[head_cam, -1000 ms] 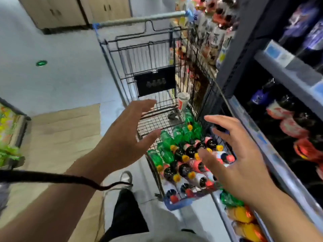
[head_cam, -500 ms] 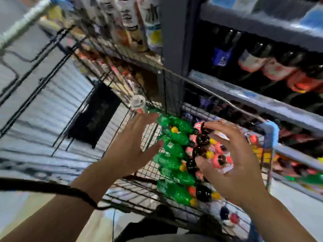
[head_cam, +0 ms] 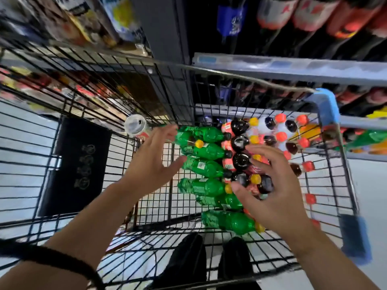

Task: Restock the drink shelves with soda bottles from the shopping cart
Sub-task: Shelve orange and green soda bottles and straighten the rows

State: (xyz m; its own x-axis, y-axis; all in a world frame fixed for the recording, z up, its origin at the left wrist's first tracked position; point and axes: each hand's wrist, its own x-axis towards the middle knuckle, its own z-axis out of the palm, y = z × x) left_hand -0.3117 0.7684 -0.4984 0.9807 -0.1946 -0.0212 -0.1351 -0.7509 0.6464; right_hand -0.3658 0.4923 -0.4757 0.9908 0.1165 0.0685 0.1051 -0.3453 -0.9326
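The left hand [head_cam: 150,164] and right hand [head_cam: 274,193] are hovering, fingers spread and gripping nothing (poised to gather several, I'd guess), with the soda bottles [head_cam: 207,151] lying in the cart [head_cam: 326,105] just beneath the fingertips.

Both open hands [head_cam: 154,162] hover over the cart's [head_cam: 326,101] soda bottles [head_cam: 206,151].

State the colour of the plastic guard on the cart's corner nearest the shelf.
Blue; the corner guard shows best in the head view.
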